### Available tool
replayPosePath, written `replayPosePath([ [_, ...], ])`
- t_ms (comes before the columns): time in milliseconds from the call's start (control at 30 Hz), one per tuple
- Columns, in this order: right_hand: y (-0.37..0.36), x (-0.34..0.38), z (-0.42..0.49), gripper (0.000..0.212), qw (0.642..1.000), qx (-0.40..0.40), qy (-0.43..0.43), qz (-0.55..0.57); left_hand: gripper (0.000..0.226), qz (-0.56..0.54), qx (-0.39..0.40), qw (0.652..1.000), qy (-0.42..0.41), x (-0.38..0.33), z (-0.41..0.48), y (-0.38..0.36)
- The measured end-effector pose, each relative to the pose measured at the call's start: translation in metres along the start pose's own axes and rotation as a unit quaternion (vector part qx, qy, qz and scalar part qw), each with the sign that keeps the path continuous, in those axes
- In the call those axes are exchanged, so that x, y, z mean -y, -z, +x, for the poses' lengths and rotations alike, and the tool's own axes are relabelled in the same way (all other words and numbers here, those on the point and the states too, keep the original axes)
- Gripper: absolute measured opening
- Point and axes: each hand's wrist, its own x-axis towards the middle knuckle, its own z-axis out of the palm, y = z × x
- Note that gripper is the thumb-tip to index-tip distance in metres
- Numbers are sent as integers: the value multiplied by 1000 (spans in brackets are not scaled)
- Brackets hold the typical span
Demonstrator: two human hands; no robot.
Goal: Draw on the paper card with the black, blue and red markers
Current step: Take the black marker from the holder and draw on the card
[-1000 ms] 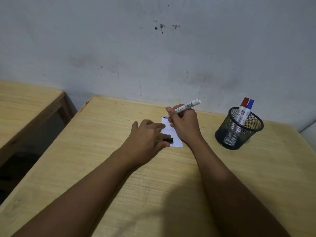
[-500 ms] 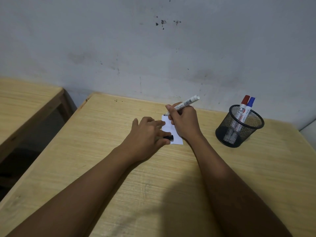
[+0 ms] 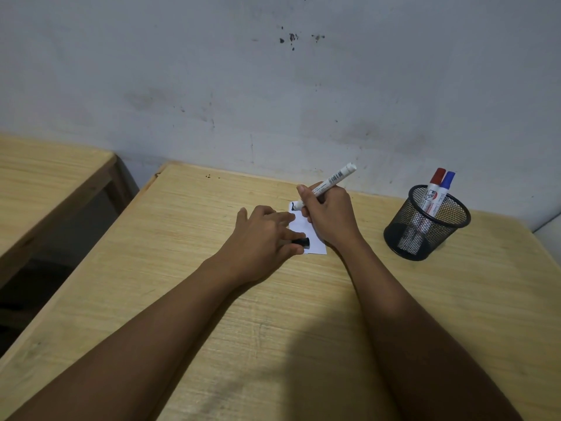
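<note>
A small white paper card lies on the wooden table, partly covered by both hands. My right hand grips the uncapped black marker, its tip touching the card's far left corner, where a short black line shows. My left hand rests flat on the card's left edge with fingers on the paper, and pinches the black cap between thumb and finger. The red marker and blue marker stand capped in a black mesh cup to the right.
A grey stained wall runs along the table's far edge. A second wooden table stands to the left across a dark gap. A pale surface shows at the far right edge.
The marker tip has moved slightly across the card's far corner, and a short black line now shows there. My left hand stays on the card with the cap.
</note>
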Motion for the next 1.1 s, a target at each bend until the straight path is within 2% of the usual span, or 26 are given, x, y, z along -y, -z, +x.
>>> replayPosePath([
  [233,1,0,-2,36,1000,0,3,12,31,23,5,1000,-6,4,2,-4],
  [500,11,6,-4,39,976,-74,-39,200,36,29,6,1000,6,1,3,-2],
  [567,18,14,-9,35,971,-86,-32,223,39,17,3,1000,12,0,4,1],
  [667,34,29,-18,37,968,-89,-14,236,30,-15,-4,1000,23,-3,3,8],
  [833,67,57,-39,34,974,-86,15,208,28,-20,-48,999,12,-23,2,38],
  [967,94,86,-55,31,972,-90,20,216,30,-39,-117,992,-8,-48,2,70],
  [1100,119,121,-76,27,968,-76,40,237,28,-59,-153,986,-38,-79,-6,100],
])
